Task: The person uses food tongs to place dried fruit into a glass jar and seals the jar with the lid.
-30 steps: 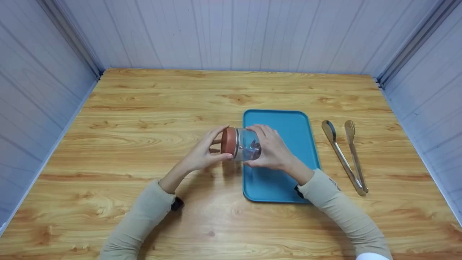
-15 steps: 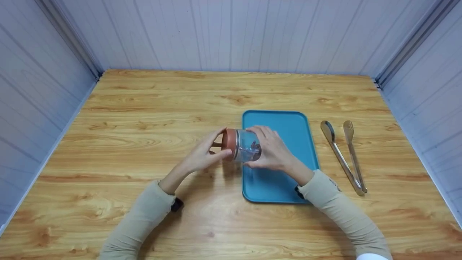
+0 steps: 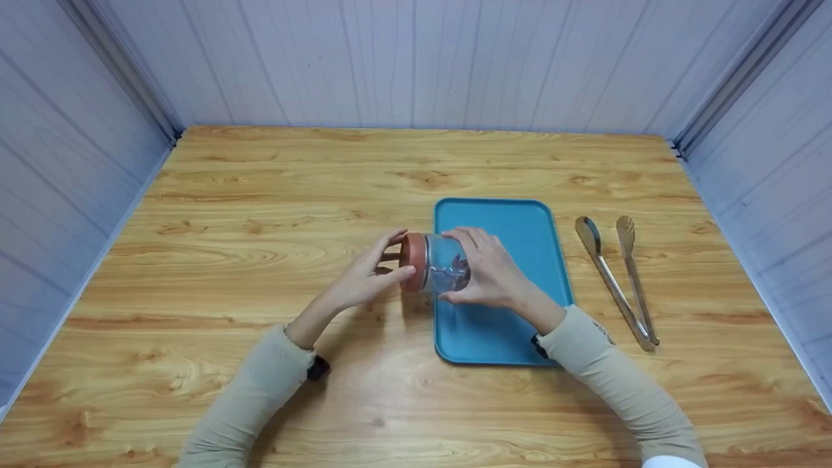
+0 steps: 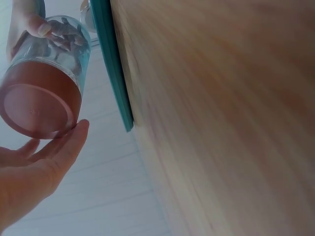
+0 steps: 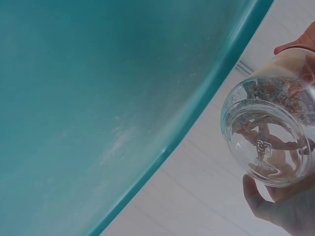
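Observation:
A clear glass jar (image 3: 447, 263) with a reddish-brown lid (image 3: 414, 262) is held on its side above the tray's left edge, its lid toward the left. My left hand (image 3: 356, 278) grips the lid by its rim, thumb on the near side and fingers on the far side. Around the base end of the glass, my right hand (image 3: 489, 272) keeps its hold. Dark reddish-brown pieces (image 4: 69, 37) lie inside the jar, seen through the glass in the left wrist view. The right wrist view shows the round glass base (image 5: 263, 142) with raised marks.
A blue rectangular tray (image 3: 520, 221) lies on the wood-grain table (image 3: 292, 175) under the right hand. To its right rest metal tongs (image 3: 617, 286), spread in a V with their tips pointing away. Pale panel walls (image 3: 416, 65) enclose the table at the back and sides.
The left thumb has shifted slightly up along the lid's near side, away from me. The right hand keeps the same hold on the glass, and the jar has barely moved.

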The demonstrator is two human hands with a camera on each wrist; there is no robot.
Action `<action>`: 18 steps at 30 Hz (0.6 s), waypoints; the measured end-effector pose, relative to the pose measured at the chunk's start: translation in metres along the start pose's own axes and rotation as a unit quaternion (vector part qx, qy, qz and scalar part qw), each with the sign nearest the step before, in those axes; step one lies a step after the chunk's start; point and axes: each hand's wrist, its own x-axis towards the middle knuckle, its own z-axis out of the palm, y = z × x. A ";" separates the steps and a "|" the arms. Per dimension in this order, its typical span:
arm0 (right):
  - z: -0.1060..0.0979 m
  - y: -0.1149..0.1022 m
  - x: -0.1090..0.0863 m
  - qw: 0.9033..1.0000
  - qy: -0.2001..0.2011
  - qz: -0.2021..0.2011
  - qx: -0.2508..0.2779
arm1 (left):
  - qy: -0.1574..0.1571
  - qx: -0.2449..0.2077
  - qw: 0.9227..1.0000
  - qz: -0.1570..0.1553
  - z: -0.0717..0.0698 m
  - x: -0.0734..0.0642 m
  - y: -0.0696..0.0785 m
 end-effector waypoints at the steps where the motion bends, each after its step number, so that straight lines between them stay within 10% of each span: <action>1: 0.000 0.000 0.000 1.000 -0.001 0.000 0.000 | -0.003 0.001 1.000 -0.001 0.000 0.000 0.000; 18: 0.000 0.000 -0.001 1.000 -0.010 0.002 0.004 | -0.027 0.021 0.999 0.015 -0.002 -0.002 -0.001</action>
